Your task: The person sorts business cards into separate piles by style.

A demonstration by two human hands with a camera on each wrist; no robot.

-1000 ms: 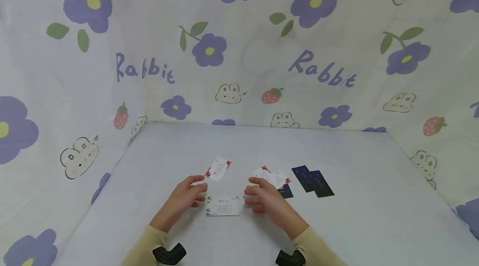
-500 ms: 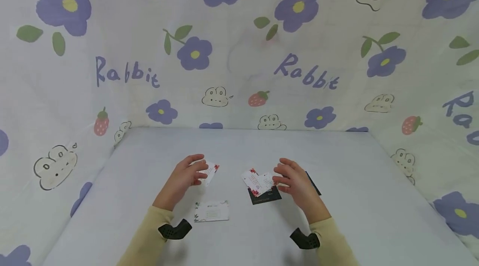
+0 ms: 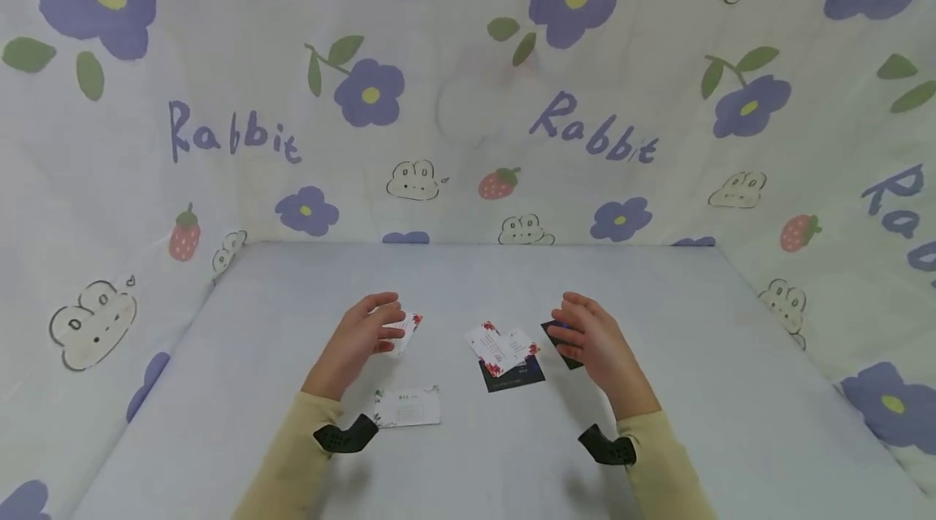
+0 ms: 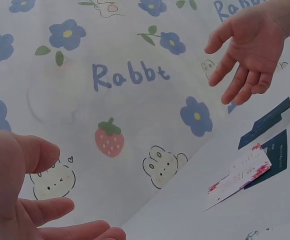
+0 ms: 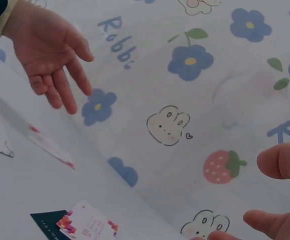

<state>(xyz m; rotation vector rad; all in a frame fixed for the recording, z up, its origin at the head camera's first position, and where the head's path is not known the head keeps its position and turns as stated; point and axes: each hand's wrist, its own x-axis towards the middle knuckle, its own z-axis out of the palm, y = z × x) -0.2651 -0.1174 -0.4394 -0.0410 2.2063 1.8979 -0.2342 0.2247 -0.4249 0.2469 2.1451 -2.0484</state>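
My left hand [image 3: 361,341] is held above the table, its fingers relaxed and apart, holding nothing. Behind it lies a white card with red flowers [image 3: 411,331], partly hidden by the fingers. Nearer to me lies a white card with green leaves [image 3: 407,406]. Between the hands, white cards with red flowers [image 3: 500,349] overlap on a dark card [image 3: 515,378]. My right hand [image 3: 603,345] hovers with loose, spread fingers over dark blue cards [image 3: 559,341], which it largely covers. In the left wrist view these dark cards [image 4: 264,122] overlap below the empty right hand [image 4: 254,47].
The cards lie flat on a white-covered table [image 3: 468,471]. A cloth [image 3: 468,122] printed with purple flowers, strawberries and rabbits hangs at the back and both sides. Black wrist devices [image 3: 346,435] sit on both forearms.
Both hands have lifted away from the leaf-patterned card and moved forward and apart, the left toward the single flowered card, the right over the dark cards. The head view has shifted right.
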